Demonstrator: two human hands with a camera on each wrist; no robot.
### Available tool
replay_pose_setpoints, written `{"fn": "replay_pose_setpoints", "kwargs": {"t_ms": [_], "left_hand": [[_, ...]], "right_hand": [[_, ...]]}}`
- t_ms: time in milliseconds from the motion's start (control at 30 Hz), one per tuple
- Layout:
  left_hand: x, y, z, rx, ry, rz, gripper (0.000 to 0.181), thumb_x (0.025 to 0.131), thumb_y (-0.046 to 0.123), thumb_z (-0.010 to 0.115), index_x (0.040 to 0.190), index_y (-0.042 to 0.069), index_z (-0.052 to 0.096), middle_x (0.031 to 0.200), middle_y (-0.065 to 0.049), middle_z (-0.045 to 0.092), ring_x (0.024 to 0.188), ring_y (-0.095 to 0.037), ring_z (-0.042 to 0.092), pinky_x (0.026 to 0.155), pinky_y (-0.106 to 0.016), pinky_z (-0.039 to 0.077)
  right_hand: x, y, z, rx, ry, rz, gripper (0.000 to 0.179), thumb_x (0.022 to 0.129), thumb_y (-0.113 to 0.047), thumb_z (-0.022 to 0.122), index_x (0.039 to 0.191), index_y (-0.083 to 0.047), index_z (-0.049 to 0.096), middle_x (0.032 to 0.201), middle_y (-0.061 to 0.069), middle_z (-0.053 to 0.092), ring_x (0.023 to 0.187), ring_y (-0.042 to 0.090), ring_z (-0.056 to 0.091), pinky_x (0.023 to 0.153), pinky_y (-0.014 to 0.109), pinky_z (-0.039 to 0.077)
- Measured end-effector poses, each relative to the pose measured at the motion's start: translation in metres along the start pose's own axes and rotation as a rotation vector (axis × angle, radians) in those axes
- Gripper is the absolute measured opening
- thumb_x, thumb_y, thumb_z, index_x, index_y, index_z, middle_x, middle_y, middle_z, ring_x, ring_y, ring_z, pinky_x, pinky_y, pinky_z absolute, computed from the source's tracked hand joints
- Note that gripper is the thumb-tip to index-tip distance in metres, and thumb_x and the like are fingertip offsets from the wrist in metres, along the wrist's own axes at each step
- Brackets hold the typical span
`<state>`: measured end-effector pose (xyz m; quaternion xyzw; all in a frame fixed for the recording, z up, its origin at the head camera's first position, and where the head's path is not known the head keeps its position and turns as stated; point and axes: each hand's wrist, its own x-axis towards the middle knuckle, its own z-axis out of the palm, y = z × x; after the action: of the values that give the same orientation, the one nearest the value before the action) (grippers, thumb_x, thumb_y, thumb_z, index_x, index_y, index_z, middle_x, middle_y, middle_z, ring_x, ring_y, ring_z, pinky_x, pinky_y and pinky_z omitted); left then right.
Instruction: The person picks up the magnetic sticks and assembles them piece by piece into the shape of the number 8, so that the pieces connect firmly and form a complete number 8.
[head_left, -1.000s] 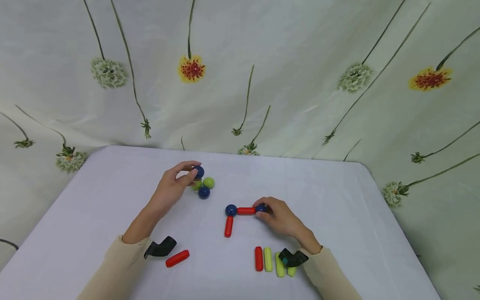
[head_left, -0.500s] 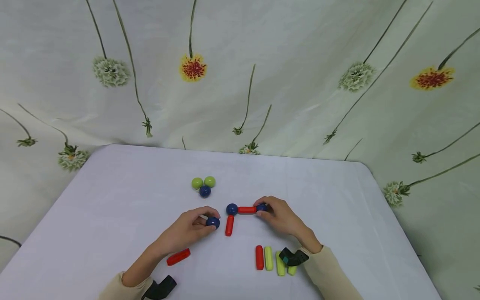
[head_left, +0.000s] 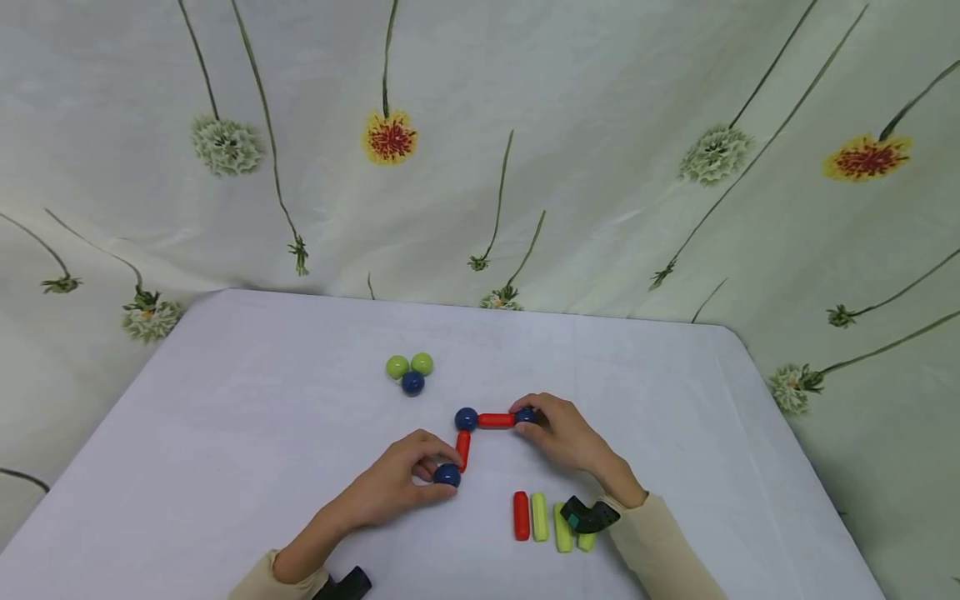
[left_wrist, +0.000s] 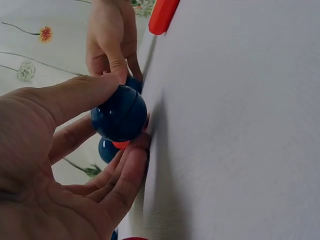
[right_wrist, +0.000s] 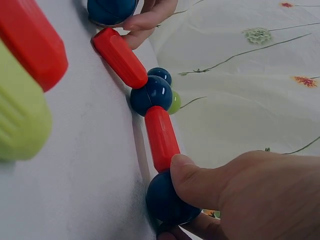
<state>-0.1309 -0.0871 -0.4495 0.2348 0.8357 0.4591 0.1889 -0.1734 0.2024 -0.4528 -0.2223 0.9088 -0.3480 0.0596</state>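
My left hand (head_left: 405, 479) pinches a blue ball (head_left: 447, 475) between thumb and fingers, close to the near end of a red rod (head_left: 463, 450). Whether ball and rod touch I cannot tell. That rod's far end meets a blue corner ball (head_left: 467, 418), from which a second red rod (head_left: 496, 421) runs right. At its right end, my right hand (head_left: 558, 429) grips another blue ball (head_left: 525, 416), thumb on top in the right wrist view (right_wrist: 170, 197). The left wrist view has the pinched ball (left_wrist: 120, 114) large, with the right hand (left_wrist: 112, 35) behind it.
Beyond the left hand, two green balls (head_left: 422, 363) and a blue ball (head_left: 412, 383) sit clustered. In front of the right arm lie a red rod (head_left: 521, 517) and several yellow-green rods (head_left: 539, 517), one partly under the wrist camera. A white cloth covers the table (head_left: 300, 375).
My left hand has carried the blue ball from the cluster toward me and right, to the near end of the red rod. The right hand stays in place. The loose left red rod is now hidden.
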Motion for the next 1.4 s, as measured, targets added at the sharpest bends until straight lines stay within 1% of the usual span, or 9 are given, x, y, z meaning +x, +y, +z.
{"fn": "replay_pose_setpoints", "kwargs": {"t_ms": [100,167,267,433,633,867,1067,1300,1400], "left_hand": [[0.001,0.001,0.003,0.019,-0.006,-0.008,0.042,0.087,0.03,0.078,0.127,0.022,0.066,0.119,-0.003,0.058,0.093,-0.013,0.055,0.083,-0.023,0.051],[0.002,0.002,0.004,0.034,-0.008,0.005,0.046,0.087,0.03,0.078,0.131,0.022,0.064,0.119,-0.003,0.059,0.091,-0.014,0.055,0.08,-0.024,0.05],[0.005,0.004,0.006,0.051,-0.022,-0.003,0.045,0.087,0.029,0.078,0.129,0.022,0.065,0.113,-0.002,0.058,0.09,-0.014,0.052,0.076,-0.024,0.048],[0.011,0.006,0.012,0.11,-0.048,-0.053,0.044,0.087,0.028,0.078,0.128,0.02,0.065,0.11,-0.002,0.052,0.09,-0.015,0.05,0.072,-0.023,0.047],[0.015,0.01,0.017,0.181,-0.044,-0.055,0.049,0.086,0.026,0.079,0.131,0.018,0.063,0.11,-0.002,0.051,0.089,-0.015,0.05,0.069,-0.023,0.047],[0.015,0.012,0.019,0.19,-0.006,-0.041,0.05,0.082,0.026,0.083,0.128,0.017,0.064,0.108,-0.001,0.052,0.086,-0.014,0.05,0.068,-0.022,0.047],[0.014,0.011,0.019,0.182,0.037,-0.02,0.049,0.081,0.026,0.084,0.125,0.016,0.063,0.103,0.001,0.051,0.081,-0.013,0.051,0.062,-0.022,0.047],[0.014,0.008,0.02,0.171,0.039,-0.051,0.048,0.083,0.029,0.082,0.126,0.02,0.062,0.1,0.003,0.052,0.078,-0.012,0.051,0.06,-0.022,0.044],[0.013,0.006,0.021,0.169,0.05,-0.053,0.048,0.084,0.031,0.081,0.126,0.021,0.062,0.1,0.004,0.052,0.078,-0.012,0.051,0.061,-0.023,0.043]], "right_hand": [[-0.001,-0.001,0.0,-0.002,0.0,0.001,0.02,0.097,-0.014,0.066,0.116,-0.011,0.067,0.111,0.005,0.067,0.091,0.015,0.055,0.083,0.03,0.048],[-0.001,-0.001,-0.001,-0.002,0.0,0.001,0.02,0.097,-0.015,0.065,0.116,-0.011,0.067,0.111,0.005,0.068,0.092,0.015,0.055,0.083,0.031,0.048],[-0.001,0.0,-0.001,-0.004,-0.004,0.001,0.02,0.098,-0.017,0.065,0.117,-0.012,0.067,0.111,0.004,0.068,0.093,0.014,0.056,0.084,0.031,0.048],[-0.002,0.001,-0.002,-0.004,-0.007,0.015,0.02,0.098,-0.018,0.065,0.117,-0.012,0.066,0.112,0.004,0.067,0.094,0.014,0.056,0.085,0.032,0.048],[-0.002,0.002,-0.002,0.001,-0.004,0.021,0.021,0.098,-0.018,0.065,0.118,-0.012,0.066,0.114,0.004,0.067,0.095,0.015,0.056,0.087,0.033,0.049],[-0.002,0.001,-0.002,0.009,-0.006,0.026,0.021,0.098,-0.016,0.065,0.119,-0.012,0.066,0.114,0.004,0.067,0.096,0.016,0.056,0.088,0.034,0.049],[-0.001,0.001,-0.002,0.007,-0.011,0.029,0.021,0.098,-0.017,0.065,0.119,-0.012,0.066,0.115,0.005,0.067,0.098,0.017,0.057,0.09,0.036,0.049],[0.0,0.001,-0.001,0.009,-0.013,0.018,0.022,0.098,-0.017,0.065,0.12,-0.012,0.066,0.117,0.006,0.067,0.1,0.018,0.058,0.092,0.038,0.05],[0.001,0.001,-0.001,0.005,-0.012,0.012,0.024,0.098,-0.018,0.064,0.121,-0.011,0.065,0.118,0.007,0.067,0.101,0.019,0.059,0.092,0.039,0.05]]}}
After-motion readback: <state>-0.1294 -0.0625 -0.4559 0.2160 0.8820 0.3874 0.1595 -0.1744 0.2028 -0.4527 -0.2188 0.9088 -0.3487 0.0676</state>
